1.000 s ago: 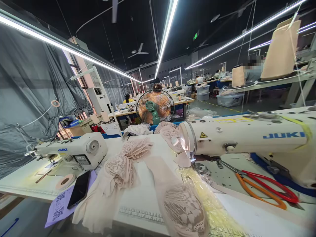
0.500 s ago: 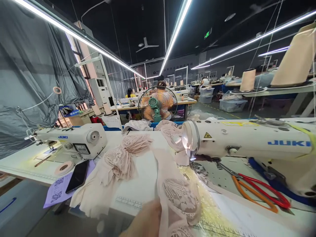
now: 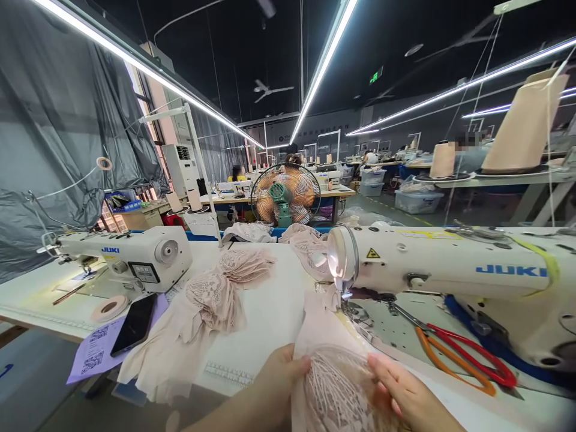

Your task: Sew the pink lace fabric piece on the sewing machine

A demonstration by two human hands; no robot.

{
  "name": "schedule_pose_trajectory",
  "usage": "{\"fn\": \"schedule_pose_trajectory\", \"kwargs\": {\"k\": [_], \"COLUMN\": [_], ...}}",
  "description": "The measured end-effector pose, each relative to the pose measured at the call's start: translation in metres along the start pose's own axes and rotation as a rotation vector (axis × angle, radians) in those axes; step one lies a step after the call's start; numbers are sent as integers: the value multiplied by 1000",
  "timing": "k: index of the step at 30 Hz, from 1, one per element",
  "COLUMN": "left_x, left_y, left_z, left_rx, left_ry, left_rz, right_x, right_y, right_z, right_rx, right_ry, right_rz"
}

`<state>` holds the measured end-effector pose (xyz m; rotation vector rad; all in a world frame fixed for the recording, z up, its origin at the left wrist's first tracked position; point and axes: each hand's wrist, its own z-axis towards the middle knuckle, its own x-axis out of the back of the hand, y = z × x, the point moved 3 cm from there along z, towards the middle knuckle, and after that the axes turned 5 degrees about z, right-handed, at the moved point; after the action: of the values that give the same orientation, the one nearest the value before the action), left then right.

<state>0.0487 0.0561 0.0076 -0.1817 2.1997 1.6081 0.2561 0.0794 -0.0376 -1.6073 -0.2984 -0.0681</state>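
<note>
A pale pink lace garment (image 3: pixel 335 384) stretches from beneath the needle area of the near sewing machine (image 3: pixel 432 261) towards me. My left hand (image 3: pixel 281 375) pinches its left edge, thumb on top. On the other side, my right hand (image 3: pixel 400 387) grips the garment's right edge between thumb and fingers. The lace part lies between both hands, its lower end cut off by the frame. To the left on the table rests a heap of similar lace pieces (image 3: pixel 211 300).
Scissors (image 3: pixel 468 354) with orange and red handles lie right of the needle. A second sewing machine (image 3: pixel 130 255), a tape roll (image 3: pixel 109 308) and a phone (image 3: pixel 134 324) on purple paper are at left. A fan (image 3: pixel 285 195) stands behind the table.
My right hand has come into view and taken hold of the garment's right edge. My left hand has moved slightly, now pinching the left edge. The lace part has shifted and bunched.
</note>
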Motion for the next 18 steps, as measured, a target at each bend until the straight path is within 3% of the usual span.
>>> {"fn": "schedule_pose_trajectory", "kwargs": {"k": [3, 8, 13, 18], "left_x": [6, 10, -11, -29], "left_y": [-4, 3, 11, 14], "left_z": [3, 15, 29, 36], "left_rx": [23, -32, -212, -430], "left_ry": [-5, -136, -179, -268], "left_rz": [125, 436, 971, 1115], "right_x": [-19, -17, -17, -16], "right_y": [1, 0, -2, -1], "right_z": [12, 7, 4, 8], "right_rx": [-15, -96, -70, -45], "right_ry": [-161, -229, -219, -230], "right_rz": [237, 372, 337, 236]}}
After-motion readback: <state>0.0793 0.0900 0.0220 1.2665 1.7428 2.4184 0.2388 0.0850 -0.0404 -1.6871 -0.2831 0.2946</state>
